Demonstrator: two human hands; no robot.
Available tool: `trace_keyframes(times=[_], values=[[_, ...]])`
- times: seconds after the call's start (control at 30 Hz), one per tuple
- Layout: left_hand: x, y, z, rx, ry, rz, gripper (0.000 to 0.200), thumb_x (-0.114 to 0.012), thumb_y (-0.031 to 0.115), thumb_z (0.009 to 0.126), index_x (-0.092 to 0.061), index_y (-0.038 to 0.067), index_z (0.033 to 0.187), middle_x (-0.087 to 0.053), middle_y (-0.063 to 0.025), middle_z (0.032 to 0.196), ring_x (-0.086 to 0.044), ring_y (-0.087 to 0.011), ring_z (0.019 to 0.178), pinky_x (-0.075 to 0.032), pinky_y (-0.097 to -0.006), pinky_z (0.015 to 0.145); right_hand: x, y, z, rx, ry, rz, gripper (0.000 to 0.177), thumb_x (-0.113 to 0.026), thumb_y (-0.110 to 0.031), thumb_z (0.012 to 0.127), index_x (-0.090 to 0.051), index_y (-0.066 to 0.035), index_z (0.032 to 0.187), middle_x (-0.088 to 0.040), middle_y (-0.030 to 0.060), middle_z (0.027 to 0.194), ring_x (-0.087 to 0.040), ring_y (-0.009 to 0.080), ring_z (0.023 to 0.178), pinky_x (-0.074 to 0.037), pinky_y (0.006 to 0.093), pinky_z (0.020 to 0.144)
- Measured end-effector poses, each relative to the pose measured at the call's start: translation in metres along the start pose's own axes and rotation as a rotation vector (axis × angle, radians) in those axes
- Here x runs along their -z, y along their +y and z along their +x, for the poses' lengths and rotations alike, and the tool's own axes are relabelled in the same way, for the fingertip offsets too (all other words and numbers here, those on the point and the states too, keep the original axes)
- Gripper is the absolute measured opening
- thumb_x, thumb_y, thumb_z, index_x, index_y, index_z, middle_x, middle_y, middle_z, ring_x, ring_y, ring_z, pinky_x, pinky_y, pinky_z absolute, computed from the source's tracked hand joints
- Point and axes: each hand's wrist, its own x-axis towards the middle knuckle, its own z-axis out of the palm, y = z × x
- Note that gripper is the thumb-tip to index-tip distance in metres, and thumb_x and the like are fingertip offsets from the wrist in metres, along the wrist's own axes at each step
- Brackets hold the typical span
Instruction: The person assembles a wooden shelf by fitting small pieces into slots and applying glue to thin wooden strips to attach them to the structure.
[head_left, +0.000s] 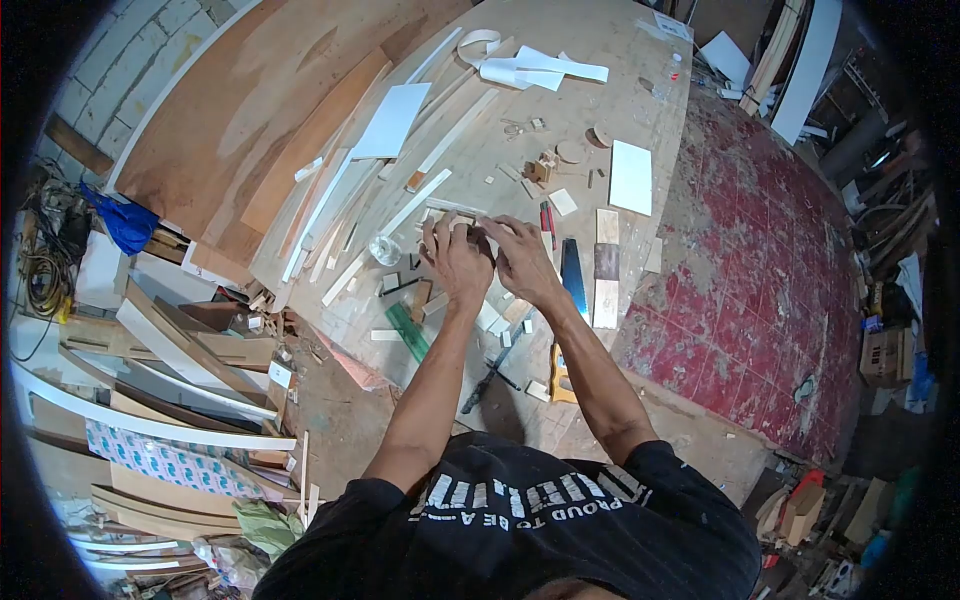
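Head camera shows our left hand [455, 262] and right hand [522, 262] close together at mid-bench. Each grip is narrow, fingers curled onto a small wood piece [478, 230] between them, mostly hidden. Just left lies a clear tape roll [384, 250], nearer us a green ruler [408, 332]; right we see a dark saw blade [574, 275] and, farther, a white sheet [630, 177] on the bench [620, 100].

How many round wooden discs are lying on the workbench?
2. One disc lies beyond the right hand, the other just right of it, near the white panel. Clutter may hide more.
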Motion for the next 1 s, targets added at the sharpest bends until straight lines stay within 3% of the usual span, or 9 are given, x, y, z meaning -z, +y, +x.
trace_keyframes(times=[0.3, 0.37, 0.4, 0.5, 0.57, 0.8, 1.0], values=[[-0.001, -0.004, -0.001, 0.015, -0.015, -0.017, 0.020, -0.071, 0.022, 0.083, -0.069, 0.010, 0.100, -0.056, -0.0035, 0.133, -0.036, -0.0313, 0.139, -0.026, -0.0567, 0.109, -0.002, 0.004, -0.002, -0.010, -0.115, -0.148, 0.078, -0.057, 0.005, 0.072, -0.042, -0.009, 0.147, -0.066, 0.0132, 0.128, -0.049, 0.0327, 0.129, -0.035, 0.0505, 0.103], [0.001, -0.003, -0.001, 0.024, -0.022, -0.026, 0.022, -0.074, 0.023, 0.081, -0.070, 0.010, 0.099, -0.057, -0.0034, 0.133, -0.037, -0.0314, 0.138, -0.025, -0.0575, 0.110, -0.007, 0.013, -0.003, -0.081, 0.023, 0.163, 0.080, -0.056, 0.006, 0.073, -0.039, -0.009, 0.150, -0.062, 0.0137, 0.134, -0.048, 0.0332, 0.129, -0.034, 0.0511, 0.105], [0.002, -0.003, 0.001, 0.023, -0.018, -0.027, 0.022, -0.074, 0.023, 0.081, -0.070, 0.010, 0.099, -0.057, -0.0034, 0.133, -0.037, -0.0314, 0.138, -0.025, -0.0575, 0.110, -0.003, 0.011, 0.000, -0.077, 0.025, 0.161, 0.080, -0.056, 0.006, 0.073, -0.039, -0.009, 0.150, -0.062, 0.0137, 0.134, -0.048, 0.0332, 0.129, -0.034, 0.0511, 0.105], [0.004, -0.004, -0.001, 0.027, -0.023, -0.063, 0.022, -0.075, 0.022, 0.079, -0.070, 0.010, 0.097, -0.057, -0.0036, 0.134, -0.038, -0.0316, 0.138, -0.025, -0.0577, 0.111, 0.002, 0.006, 0.002, -0.069, 0.026, 0.088, 0.081, -0.055, 0.008, 0.074, -0.037, -0.011, 0.151, -0.060, 0.0131, 0.137, -0.047, 0.0336, 0.131, -0.033, 0.0513, 0.107], [0.003, -0.007, -0.001, 0.015, -0.018, -0.072, 0.022, -0.075, 0.020, 0.078, -0.070, 0.010, 0.096, -0.057, -0.0042, 0.134, -0.039, -0.0320, 0.137, -0.024, -0.0577, 0.112, 0.000, 0.007, 0.003, -0.041, -0.065, -0.137, 0.081, -0.055, 0.008, 0.075, -0.037, -0.012, 0.151, -0.061, 0.0114, 0.135, -0.045, 0.0329, 0.134, -0.033, 0.0523, 0.107], [0.001, -0.008, -0.001, 0.012, -0.033, -0.054, 0.021, -0.073, 0.020, 0.078, -0.069, 0.009, 0.096, -0.058, -0.0047, 0.131, -0.039, -0.0322, 0.136, -0.027, -0.0553, 0.110, 0.003, -0.004, 0.000, 0.009, -0.204, -0.283, 0.080, -0.056, 0.006, 0.076, -0.036, -0.013, 0.152, -0.062, 0.0104, 0.134, -0.043, 0.0336, 0.137, -0.031, 0.0552, 0.107], [0.004, -0.005, -0.002, -0.019, 0.010, -0.063, 0.023, -0.071, 0.020, 0.079, -0.068, 0.006, 0.097, -0.059, -0.0053, 0.131, -0.039, -0.0321, 0.136, -0.028, -0.0536, 0.109, -0.001, -0.004, 0.007, -0.056, -0.045, -0.158, 0.078, -0.056, 0.005, 0.076, -0.037, -0.011, 0.151, -0.064, 0.0133, 0.131, -0.044, 0.0327, 0.136, -0.030, 0.0532, 0.108]])
